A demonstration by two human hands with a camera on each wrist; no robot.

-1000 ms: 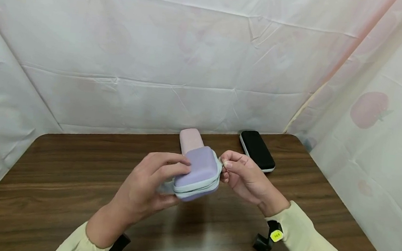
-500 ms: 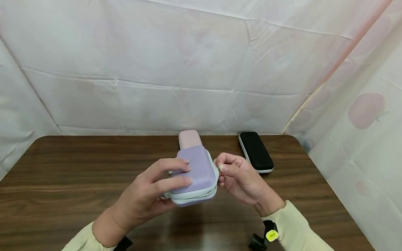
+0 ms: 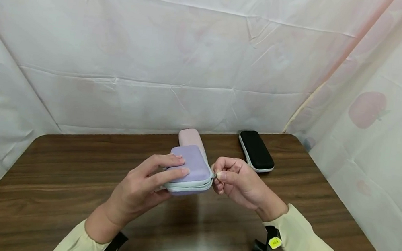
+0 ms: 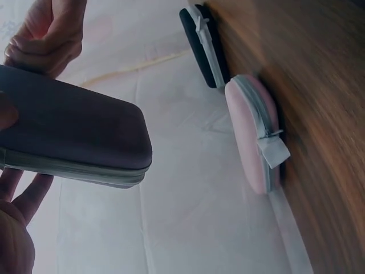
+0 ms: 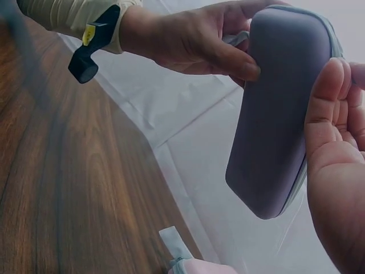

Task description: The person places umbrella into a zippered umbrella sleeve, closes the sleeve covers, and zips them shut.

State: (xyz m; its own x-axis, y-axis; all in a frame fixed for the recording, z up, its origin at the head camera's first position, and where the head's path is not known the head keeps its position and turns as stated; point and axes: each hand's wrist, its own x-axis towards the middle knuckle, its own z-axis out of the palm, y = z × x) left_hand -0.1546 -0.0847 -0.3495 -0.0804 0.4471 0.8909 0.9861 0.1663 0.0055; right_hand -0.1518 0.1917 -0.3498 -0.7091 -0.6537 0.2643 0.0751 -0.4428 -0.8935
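In the head view, a purple zip case [image 3: 191, 163] with a pale mint zipper edge is held above the table. My left hand [image 3: 140, 186] grips it from the left, fingers across the top and thumb underneath. At the case's near right corner, my right hand [image 3: 239, 182] pinches the small zipper pull [image 3: 214, 176] between thumb and forefinger. The left wrist view shows the case's [image 4: 80, 125] broad face and its zipper band along one side. Seen from the right wrist, the case [image 5: 279, 108] stands between both hands; the pull is hidden there.
Behind the purple case, a pink zip case [image 3: 190, 136] lies on the brown wooden table [image 3: 83, 175]. A black zip case [image 3: 256, 150] with a white zipper edge lies at the back right. White printed curtains [image 3: 149, 56] enclose the back and sides.
The right hand has moved nearer and slightly left with the zipper pull, along the right edge to the near corner. The purple case has shifted a little left in the left hand.
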